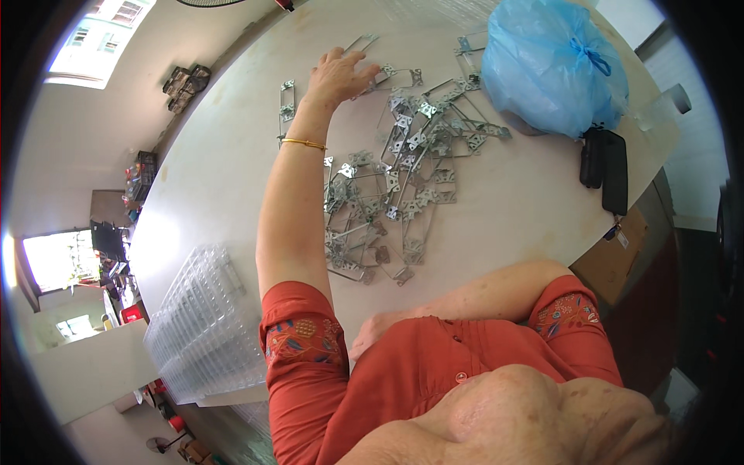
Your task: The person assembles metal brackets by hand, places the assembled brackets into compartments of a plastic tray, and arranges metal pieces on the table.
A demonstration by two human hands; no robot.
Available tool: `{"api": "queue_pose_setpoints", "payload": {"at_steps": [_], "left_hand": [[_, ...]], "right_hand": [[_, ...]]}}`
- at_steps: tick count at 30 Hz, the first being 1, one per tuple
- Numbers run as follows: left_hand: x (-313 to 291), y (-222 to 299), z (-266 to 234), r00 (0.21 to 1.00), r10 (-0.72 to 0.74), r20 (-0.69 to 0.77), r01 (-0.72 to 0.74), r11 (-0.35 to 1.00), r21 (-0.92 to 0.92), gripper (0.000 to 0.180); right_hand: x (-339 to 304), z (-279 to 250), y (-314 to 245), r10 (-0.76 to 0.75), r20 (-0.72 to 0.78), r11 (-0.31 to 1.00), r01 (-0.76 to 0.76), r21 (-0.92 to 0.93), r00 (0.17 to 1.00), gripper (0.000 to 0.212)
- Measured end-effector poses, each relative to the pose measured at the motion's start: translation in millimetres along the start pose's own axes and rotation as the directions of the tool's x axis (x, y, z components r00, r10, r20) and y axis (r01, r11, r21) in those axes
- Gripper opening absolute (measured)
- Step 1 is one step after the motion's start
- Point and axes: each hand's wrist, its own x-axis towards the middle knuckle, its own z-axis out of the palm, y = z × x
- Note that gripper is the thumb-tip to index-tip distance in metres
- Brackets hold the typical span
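My left hand is stretched far out over the table, its fingers spread, with a gold bangle on the wrist. Thin metal wire frames with stamped end plates lie under and beside it; whether the fingertips touch one is hard to tell. One such frame lies by itself left of the wrist. A tangled pile of these silvery metal frames spreads to the right of my forearm. Bent across my body, my right arm ends in my right hand near the table's close edge, its fingers mostly hidden.
A tied blue plastic bag stands at the far right, with a black case beside it. Clear ribbed plastic trays overlap the left edge. Below the right edge is a cardboard box. Clear plastic sheeting lies at the back.
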Motion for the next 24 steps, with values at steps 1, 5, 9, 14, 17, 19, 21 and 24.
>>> {"api": "queue_pose_setpoints", "payload": {"at_steps": [1, 5, 9, 14, 17, 19, 21, 24], "left_hand": [[-1, 2, -2, 1.000, 0.005, 0.001, -0.005, 1.000, -0.002, 0.059], [-18, -1, -9, 0.995, 0.019, 0.095, -0.021, 1.000, 0.022, 0.043], [-45, -12, -15, 0.991, 0.081, 0.111, -0.078, 0.996, -0.031, 0.035], [-90, 6, -48, 0.970, 0.072, 0.234, -0.052, 0.995, -0.090, 0.032], [-94, -9, -58, 0.999, 0.010, 0.051, -0.002, 0.990, -0.143, 0.038], [-94, -26, -58, 0.989, -0.062, -0.136, 0.053, 0.996, -0.065, 0.053], [-98, -51, -44, 0.989, -0.111, -0.099, 0.113, 0.993, 0.018, 0.059], [-104, -66, -30, 0.983, -0.180, 0.016, 0.180, 0.983, 0.036, 0.068]], "right_hand": [[-1, 2, 3, 0.005, 0.016, 1.000, -0.005, 0.006, 1.000, 0.016], [-5, 10, 15, 0.048, 0.079, 0.999, -0.050, 0.018, 0.996, 0.019], [-3, 8, 12, 0.073, 0.097, 0.997, -0.075, 0.024, 0.993, 0.031], [-5, 5, 11, 0.072, 0.081, 0.995, -0.066, -0.078, 0.994, 0.038], [-3, 12, 13, 0.133, 0.024, 0.989, -0.131, -0.061, 0.991, 0.027], [-2, 15, 17, 0.173, 0.061, 0.984, -0.169, -0.064, 0.983, 0.029], [-2, 13, 20, 0.162, 0.102, 0.982, -0.150, -0.119, 0.981, 0.033], [-3, 12, 18, 0.163, 0.127, 0.978, -0.143, -0.153, 0.978, 0.038]]}}
